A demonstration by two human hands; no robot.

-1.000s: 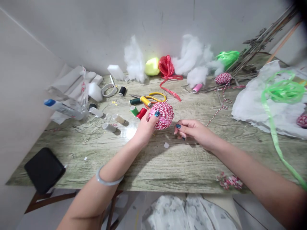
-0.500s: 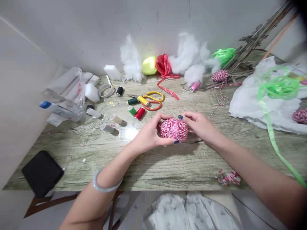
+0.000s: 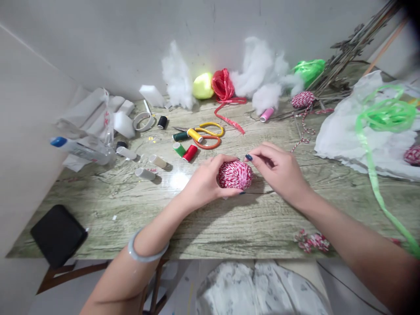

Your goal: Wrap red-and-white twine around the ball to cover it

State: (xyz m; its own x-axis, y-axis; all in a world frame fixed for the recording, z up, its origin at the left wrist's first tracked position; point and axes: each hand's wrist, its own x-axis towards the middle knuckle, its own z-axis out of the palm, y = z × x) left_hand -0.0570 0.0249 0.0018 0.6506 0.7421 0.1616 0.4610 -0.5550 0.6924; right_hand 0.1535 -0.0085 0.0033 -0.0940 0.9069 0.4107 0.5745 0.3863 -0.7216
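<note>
My left hand (image 3: 203, 181) cups a ball of red-and-white twine (image 3: 235, 174) from the left, thumb under it and fingers curled over its far side. My right hand (image 3: 280, 170) comes in from the right with fingers bent, its fingertips touching the top right of the same ball. The ball sits just above the wooden table (image 3: 229, 223), near its middle. A pale bangle (image 3: 144, 251) rings my left wrist.
Thread spools (image 3: 185, 151) and yellow-and-orange scissors (image 3: 206, 133) lie just beyond my hands. White stuffing (image 3: 262, 83), red ribbon (image 3: 223, 87) and another twine ball (image 3: 302, 99) line the wall. Green ribbon (image 3: 377, 144) on white paper lies right; a black pad (image 3: 59, 234) at front left.
My left hand carried the twine ball from near the spools toward me and to the right. My right hand rose off the table and closed in on the ball's right side.
</note>
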